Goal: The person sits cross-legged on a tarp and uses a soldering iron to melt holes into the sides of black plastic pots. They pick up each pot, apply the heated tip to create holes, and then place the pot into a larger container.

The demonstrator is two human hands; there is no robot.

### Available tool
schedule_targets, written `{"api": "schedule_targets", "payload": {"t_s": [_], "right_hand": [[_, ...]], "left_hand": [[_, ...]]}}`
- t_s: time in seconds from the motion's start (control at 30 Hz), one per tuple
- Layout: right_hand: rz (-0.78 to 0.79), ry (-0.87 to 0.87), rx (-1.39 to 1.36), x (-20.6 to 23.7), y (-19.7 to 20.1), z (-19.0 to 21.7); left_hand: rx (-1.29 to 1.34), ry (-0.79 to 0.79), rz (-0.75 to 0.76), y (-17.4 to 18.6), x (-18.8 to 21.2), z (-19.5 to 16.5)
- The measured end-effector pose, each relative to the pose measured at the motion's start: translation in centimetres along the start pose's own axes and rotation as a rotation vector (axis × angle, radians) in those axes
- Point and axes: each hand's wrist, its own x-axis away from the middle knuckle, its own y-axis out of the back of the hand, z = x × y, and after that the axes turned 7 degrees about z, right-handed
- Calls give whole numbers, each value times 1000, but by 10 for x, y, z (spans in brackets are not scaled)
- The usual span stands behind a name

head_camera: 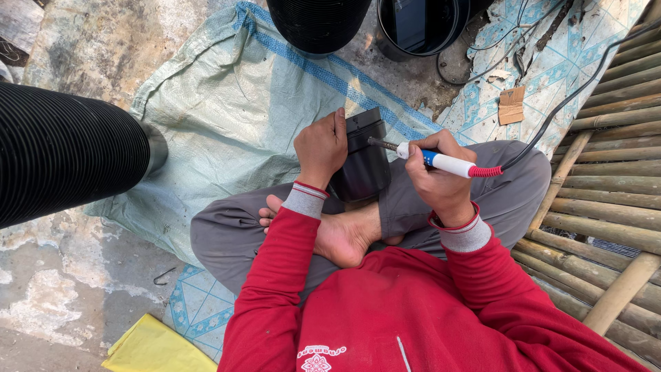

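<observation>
The left hand (321,147) is bent down at the wrist and clamped around the upper left side of a black plastic housing (365,160), thumb stretched up along its top edge, fingers wrapped out of sight behind it. The right hand (438,176) is curled closed around a soldering iron (441,161), held like a pen, its dark metal tip pointing left and touching the top right of the housing. The iron has a white handle with a blue band near the front and a red ribbed collar at the rear, from which a black cable (571,96) runs up to the right. The housing is a dark, boxy, slightly glossy piece standing upright on the person's crossed legs, just above a bare foot (337,234). Both forearms are in red sleeves with grey striped cuffs; the trousers are grey. Under the legs lies a pale green woven sack (227,103) with a blue stripe, on a rough concrete floor. A large black ribbed pipe (65,155) lies to the left, two more black round pieces stand at the top, a bamboo slat platform (613,186) lies on the right, and a yellow cloth (155,348) lies at lower left.
</observation>
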Motion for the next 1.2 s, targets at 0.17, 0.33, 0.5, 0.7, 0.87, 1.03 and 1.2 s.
{"api": "schedule_targets", "payload": {"t_s": [0.17, 0.33, 0.5, 0.7, 0.87, 1.03, 1.2], "right_hand": [[1, -12, 13, 2, -4, -5], [7, -6, 12, -1, -8, -5], [61, 27, 68, -9, -5, 3], [241, 31, 49, -27, 9, 15], [266, 18, 65, -34, 9, 19], [270, 4, 73, -32, 7, 20], [276, -16, 52, -31, 8, 20]], "left_hand": [[-4, -12, -4, 0, 0, 1], [-3, -4, 4, 0, 1, 1], [5, 6, 15, 1, 0, 1], [13, -63, -13, -1, 3, -6], [16, -53, -12, -2, 3, -5], [16, -42, 8, -3, 4, -3], [5, -35, 22, -2, 3, -5]]}}
